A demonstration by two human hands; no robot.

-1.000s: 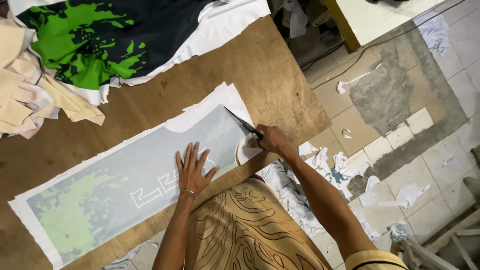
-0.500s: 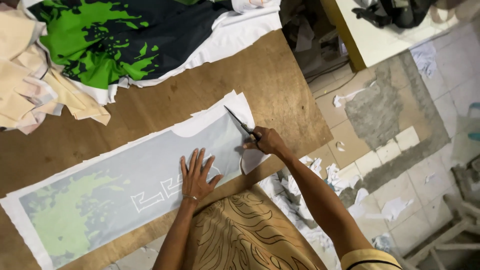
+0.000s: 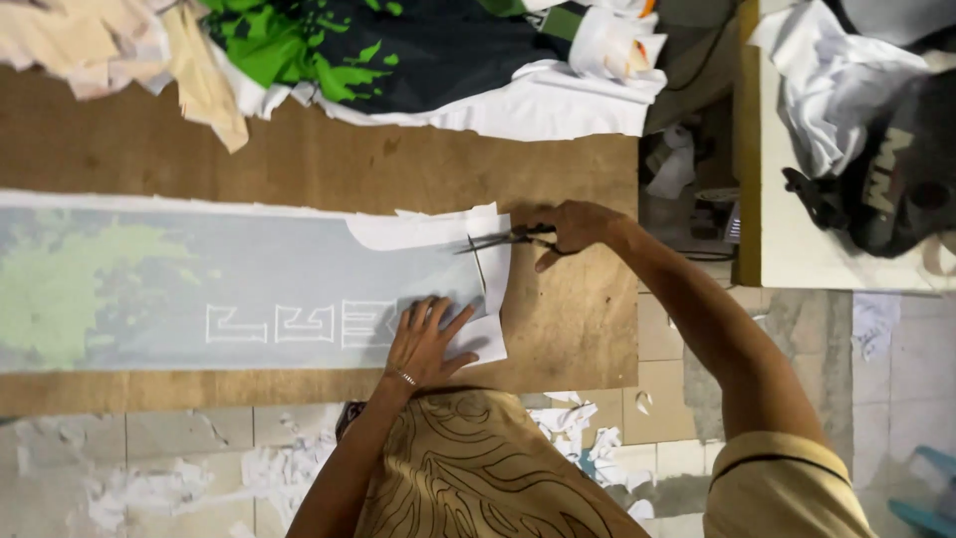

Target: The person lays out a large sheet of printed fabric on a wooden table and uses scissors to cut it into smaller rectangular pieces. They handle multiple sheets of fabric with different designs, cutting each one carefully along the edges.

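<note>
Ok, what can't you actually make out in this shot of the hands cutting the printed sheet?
- Head view: the scissors handles are hidden inside the right hand.
- The printed sheet runs off the left edge, so its far end is unseen.
- The part of the sheet under the left hand is covered by the palm.
- The dark bundle on the side table is cut off by the right edge.

our printed sheet (image 3: 199, 289) lies on the wooden table (image 3: 329, 169), fabric pile (image 3: 398, 50) behind it, paper scraps (image 3: 149, 488) on the floor.
</note>
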